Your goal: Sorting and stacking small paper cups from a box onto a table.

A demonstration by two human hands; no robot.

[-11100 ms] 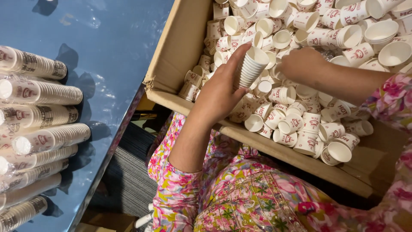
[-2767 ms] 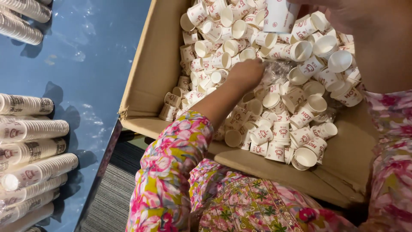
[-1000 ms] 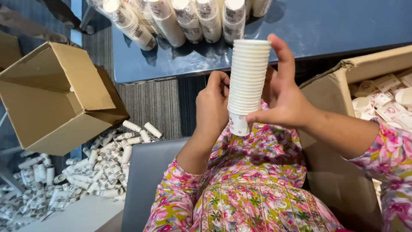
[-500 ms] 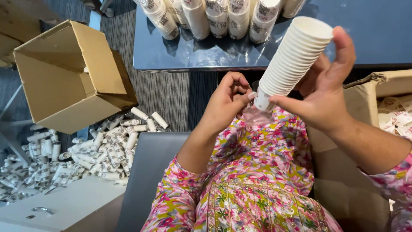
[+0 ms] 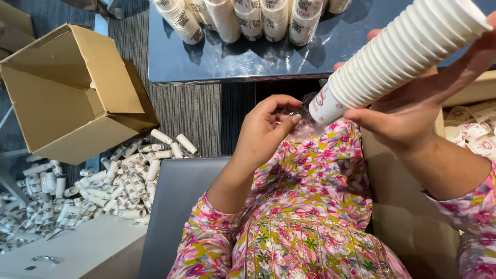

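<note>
Right hand (image 5: 413, 116): closed around a long stack of white paper cups (image 5: 398, 54), held tilted, base end low and toward the left hand. Left hand (image 5: 266, 129): fingers curled, fingertips pinching a crumpled piece of clear plastic wrap (image 5: 305, 121), just beside the stack's base. Beyond both hands: dark blue desk (image 5: 248, 59) carrying wrapped cup stacks (image 5: 243, 18) in a row. Far left of the left hand: open cardboard box (image 5: 72, 93) tipped on the floor, with loose small cup rolls (image 5: 103, 181) spilled below it. Right of the right hand: carton of cups (image 5: 475, 139), partly in view.
</note>
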